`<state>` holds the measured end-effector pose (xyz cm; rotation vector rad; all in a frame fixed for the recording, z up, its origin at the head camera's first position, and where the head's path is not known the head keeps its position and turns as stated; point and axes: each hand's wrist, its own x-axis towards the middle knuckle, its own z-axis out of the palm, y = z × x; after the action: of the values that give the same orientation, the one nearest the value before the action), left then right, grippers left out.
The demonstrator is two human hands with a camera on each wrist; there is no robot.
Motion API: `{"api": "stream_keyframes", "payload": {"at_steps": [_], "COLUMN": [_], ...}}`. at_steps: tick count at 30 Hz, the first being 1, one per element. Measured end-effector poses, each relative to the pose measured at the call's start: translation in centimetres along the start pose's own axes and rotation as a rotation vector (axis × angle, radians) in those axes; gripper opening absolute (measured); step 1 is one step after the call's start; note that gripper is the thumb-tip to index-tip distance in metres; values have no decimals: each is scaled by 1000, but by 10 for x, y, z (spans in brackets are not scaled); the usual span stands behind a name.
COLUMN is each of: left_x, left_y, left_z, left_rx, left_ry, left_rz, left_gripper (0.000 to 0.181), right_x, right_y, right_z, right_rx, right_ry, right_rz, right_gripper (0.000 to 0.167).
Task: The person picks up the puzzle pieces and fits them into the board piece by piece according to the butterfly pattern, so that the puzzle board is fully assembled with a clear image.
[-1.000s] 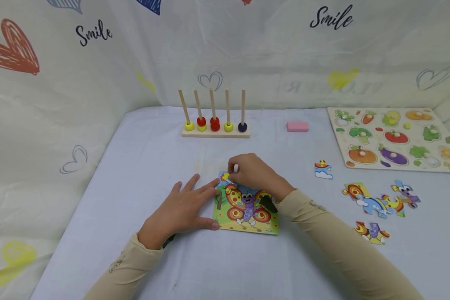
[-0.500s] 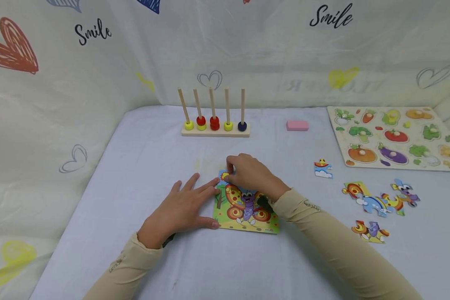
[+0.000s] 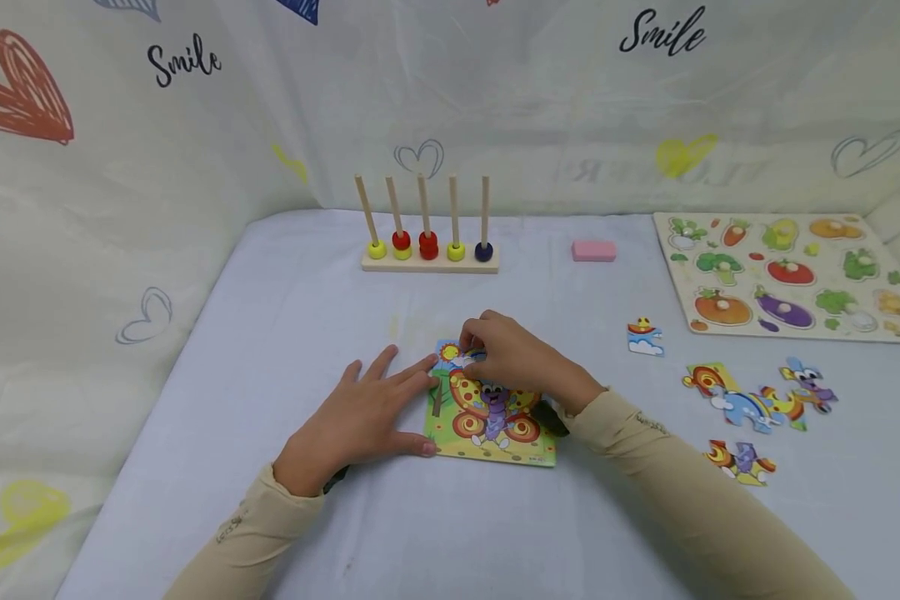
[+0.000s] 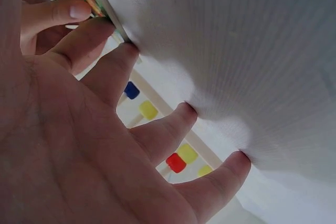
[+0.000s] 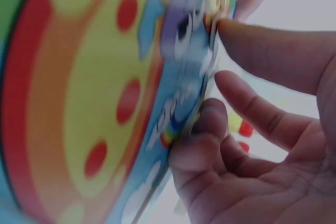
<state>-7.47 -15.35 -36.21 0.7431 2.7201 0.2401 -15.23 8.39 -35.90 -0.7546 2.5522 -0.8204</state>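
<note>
A square butterfly puzzle (image 3: 495,425) lies flat on the table. My left hand (image 3: 367,421) rests beside it with fingers spread, thumb and index fingertip touching its left edge. My right hand (image 3: 513,354) is over the top part of the puzzle, fingers curled. In the right wrist view, its thumb and a finger pinch a puzzle piece with a rainbow and clouds (image 5: 181,109) at the top edge; whether the piece lies fully flat cannot be told. A sun (image 3: 448,352) shows in the puzzle's upper left corner.
Several loose puzzle pieces (image 3: 750,408) lie at the right, with one small piece (image 3: 646,338) apart from them. A bead abacus (image 3: 430,265) and a pink block (image 3: 593,251) stand at the back. A vegetable peg board (image 3: 787,279) lies at the far right.
The right hand lowered a piece from upright at the top left, then shifted slightly right, uncovering the sun. The left hand has stayed in place.
</note>
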Motion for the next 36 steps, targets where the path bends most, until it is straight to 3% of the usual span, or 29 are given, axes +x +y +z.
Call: {"api": "stream_keyframes", "payload": {"at_steps": [7, 16, 24, 32, 36], "left_x": [0, 0, 0, 1, 0], "left_y": [2, 2, 2, 2, 2], "left_z": [-1, 0, -2, -1, -1], "left_rx": [1, -11, -12, -5, -4], "left_ry": [-7, -6, -7, -4, -9], "left_rz": [-2, 1, 5, 5, -1], "left_gripper": [83, 83, 84, 84, 85], "right_x": [1, -4, 0, -1, -4], "right_y": [-4, -9, -12, -17, -15], "right_z": [3, 3, 6, 3, 0], "right_rx": [-11, -61, -60, -9, 43], "right_ry": [5, 1, 42, 43, 43], "right_rz": [-29, 137, 53, 102, 79], "right_gripper": [16, 29, 24, 22, 22]}}
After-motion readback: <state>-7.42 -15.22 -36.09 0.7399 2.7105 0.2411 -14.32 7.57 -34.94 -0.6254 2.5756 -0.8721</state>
